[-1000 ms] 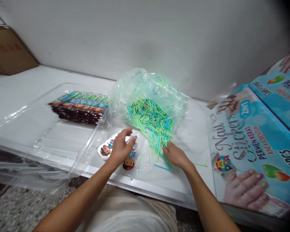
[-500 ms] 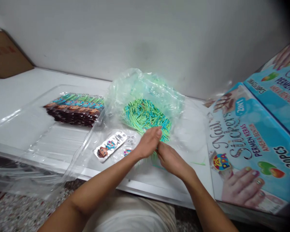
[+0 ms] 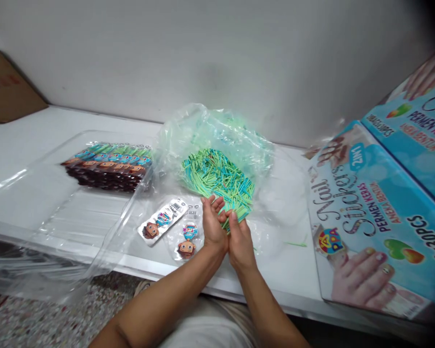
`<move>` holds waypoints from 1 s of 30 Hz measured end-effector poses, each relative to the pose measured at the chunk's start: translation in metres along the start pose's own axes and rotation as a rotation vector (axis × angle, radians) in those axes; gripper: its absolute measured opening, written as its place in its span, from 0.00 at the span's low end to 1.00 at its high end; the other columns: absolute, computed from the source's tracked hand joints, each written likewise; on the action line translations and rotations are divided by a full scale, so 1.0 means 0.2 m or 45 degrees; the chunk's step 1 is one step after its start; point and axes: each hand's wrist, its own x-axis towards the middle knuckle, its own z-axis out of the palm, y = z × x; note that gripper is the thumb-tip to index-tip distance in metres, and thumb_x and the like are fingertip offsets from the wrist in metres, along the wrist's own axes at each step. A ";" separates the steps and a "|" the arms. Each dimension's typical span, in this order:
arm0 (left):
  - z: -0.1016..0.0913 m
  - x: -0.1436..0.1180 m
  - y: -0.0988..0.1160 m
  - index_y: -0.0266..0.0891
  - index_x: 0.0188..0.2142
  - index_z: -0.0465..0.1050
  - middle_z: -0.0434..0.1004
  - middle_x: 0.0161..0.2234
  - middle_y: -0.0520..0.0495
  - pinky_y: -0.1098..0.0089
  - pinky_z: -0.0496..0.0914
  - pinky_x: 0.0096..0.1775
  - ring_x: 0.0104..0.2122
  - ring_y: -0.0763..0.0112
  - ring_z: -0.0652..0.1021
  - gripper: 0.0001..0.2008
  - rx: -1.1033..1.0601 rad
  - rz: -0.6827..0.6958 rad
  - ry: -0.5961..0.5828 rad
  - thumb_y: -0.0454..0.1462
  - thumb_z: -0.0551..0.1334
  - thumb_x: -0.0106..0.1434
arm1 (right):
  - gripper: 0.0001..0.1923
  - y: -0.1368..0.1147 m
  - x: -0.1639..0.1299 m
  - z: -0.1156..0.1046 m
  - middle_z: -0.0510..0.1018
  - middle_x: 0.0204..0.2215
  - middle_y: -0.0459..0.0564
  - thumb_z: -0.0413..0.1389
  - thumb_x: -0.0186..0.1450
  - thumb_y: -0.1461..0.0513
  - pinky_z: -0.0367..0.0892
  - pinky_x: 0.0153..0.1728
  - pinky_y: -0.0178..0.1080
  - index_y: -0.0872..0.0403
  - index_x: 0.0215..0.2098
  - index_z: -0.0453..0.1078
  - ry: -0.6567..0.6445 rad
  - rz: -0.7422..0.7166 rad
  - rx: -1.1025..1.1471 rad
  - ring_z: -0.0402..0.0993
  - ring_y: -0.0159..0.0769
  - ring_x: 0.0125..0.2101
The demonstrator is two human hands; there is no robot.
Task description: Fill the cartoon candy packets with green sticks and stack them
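sticks (image 3: 235,212), thin, light and slippery, sit bunched between your left hand (image 3: 212,224) and right hand (image 3: 239,239) at frame centre; both clasp them, so pinch the bundle mid-length.

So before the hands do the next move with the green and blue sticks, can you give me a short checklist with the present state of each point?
1. Both hands meet over the sticks: ok. The left hand and right hand are pressed together at the near edge of the stick pile.
2. Sticks gathered between the palms: ok, a few green ends show; how many, cannot tell.
3. Pile stays on the plastic bag: not ok, one stray stick lies on the white table.
4. Loose character packets free of the hands: ok, they lie just left.
5. Packet stack tidy in the clear tray: ok.
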 end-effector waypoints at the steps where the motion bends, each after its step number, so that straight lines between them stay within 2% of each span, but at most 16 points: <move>1: -0.01 0.00 0.01 0.38 0.47 0.66 0.73 0.46 0.39 0.74 0.71 0.39 0.44 0.69 0.76 0.24 0.006 -0.014 -0.039 0.53 0.48 0.65 | 0.16 0.00 -0.01 -0.01 0.73 0.32 0.48 0.45 0.68 0.50 0.66 0.42 0.37 0.52 0.34 0.63 -0.019 -0.028 -0.027 0.71 0.35 0.37; 3: -0.04 0.00 0.04 0.36 0.43 0.70 0.75 0.38 0.42 0.76 0.69 0.29 0.32 0.72 0.76 0.20 0.107 -0.044 -0.227 0.50 0.54 0.63 | 0.16 0.00 -0.02 -0.06 0.71 0.27 0.45 0.47 0.68 0.50 0.66 0.37 0.35 0.52 0.32 0.64 -0.052 -0.053 -0.043 0.69 0.32 0.30; 5: -0.07 -0.01 0.07 0.34 0.37 0.73 0.75 0.30 0.46 0.76 0.64 0.21 0.21 0.76 0.71 0.17 0.268 -0.059 -0.464 0.47 0.59 0.60 | 0.16 -0.01 -0.02 -0.11 0.65 0.22 0.41 0.49 0.67 0.49 0.63 0.26 0.33 0.52 0.32 0.64 -0.109 0.006 -0.018 0.63 0.28 0.22; 6: -0.09 -0.02 0.08 0.34 0.35 0.74 0.74 0.27 0.47 0.76 0.63 0.20 0.19 0.77 0.69 0.16 0.339 -0.054 -0.555 0.46 0.61 0.59 | 0.16 -0.02 -0.02 -0.13 0.62 0.21 0.40 0.50 0.66 0.49 0.59 0.21 0.32 0.52 0.32 0.63 -0.146 0.054 0.001 0.59 0.27 0.19; 8: -0.11 -0.02 0.11 0.33 0.30 0.76 0.73 0.23 0.50 0.75 0.65 0.23 0.20 0.76 0.69 0.13 0.429 -0.024 -0.635 0.44 0.64 0.56 | 0.16 -0.02 -0.02 -0.17 0.59 0.19 0.38 0.52 0.65 0.49 0.54 0.18 0.31 0.53 0.32 0.63 -0.214 0.127 0.010 0.54 0.25 0.16; 12: -0.14 -0.02 0.14 0.32 0.25 0.76 0.74 0.22 0.49 0.73 0.67 0.34 0.26 0.74 0.73 0.09 0.533 0.022 -0.587 0.38 0.68 0.50 | 0.17 -0.02 -0.05 -0.20 0.59 0.19 0.38 0.52 0.66 0.50 0.53 0.19 0.31 0.54 0.29 0.62 -0.265 0.128 -0.088 0.53 0.25 0.18; 18: -0.16 -0.03 0.14 0.34 0.22 0.74 0.76 0.23 0.50 0.72 0.66 0.36 0.27 0.74 0.73 0.03 0.573 0.066 -0.434 0.33 0.65 0.48 | 0.18 0.00 -0.08 -0.19 0.61 0.19 0.40 0.51 0.66 0.50 0.51 0.19 0.32 0.54 0.27 0.62 -0.202 0.108 -0.224 0.54 0.25 0.18; 20: -0.16 -0.03 0.15 0.35 0.21 0.73 0.76 0.24 0.50 0.71 0.66 0.38 0.29 0.73 0.74 0.02 0.580 0.086 -0.396 0.32 0.63 0.48 | 0.17 0.00 -0.08 -0.19 0.62 0.20 0.40 0.51 0.66 0.50 0.52 0.19 0.32 0.54 0.30 0.63 -0.190 0.130 -0.215 0.54 0.25 0.18; 23: -0.16 -0.04 0.17 0.34 0.25 0.75 0.76 0.25 0.50 0.72 0.66 0.38 0.29 0.73 0.74 0.04 0.587 0.048 -0.453 0.31 0.61 0.48 | 0.16 -0.01 -0.09 -0.19 0.61 0.20 0.40 0.51 0.66 0.49 0.51 0.18 0.31 0.54 0.33 0.64 -0.245 0.177 -0.143 0.54 0.24 0.18; 27: -0.16 -0.04 0.19 0.33 0.29 0.76 0.74 0.23 0.51 0.71 0.66 0.31 0.23 0.75 0.72 0.07 0.601 -0.071 -0.645 0.34 0.65 0.48 | 0.18 -0.02 -0.09 -0.21 0.59 0.18 0.39 0.51 0.66 0.50 0.50 0.18 0.31 0.54 0.26 0.61 -0.309 0.156 -0.148 0.53 0.24 0.17; 30: -0.16 -0.05 0.20 0.32 0.27 0.75 0.72 0.22 0.52 0.72 0.65 0.29 0.22 0.76 0.71 0.09 0.603 -0.113 -0.672 0.35 0.68 0.46 | 0.19 -0.02 -0.09 -0.22 0.60 0.18 0.39 0.51 0.67 0.50 0.50 0.18 0.31 0.54 0.26 0.60 -0.358 0.153 -0.150 0.53 0.24 0.17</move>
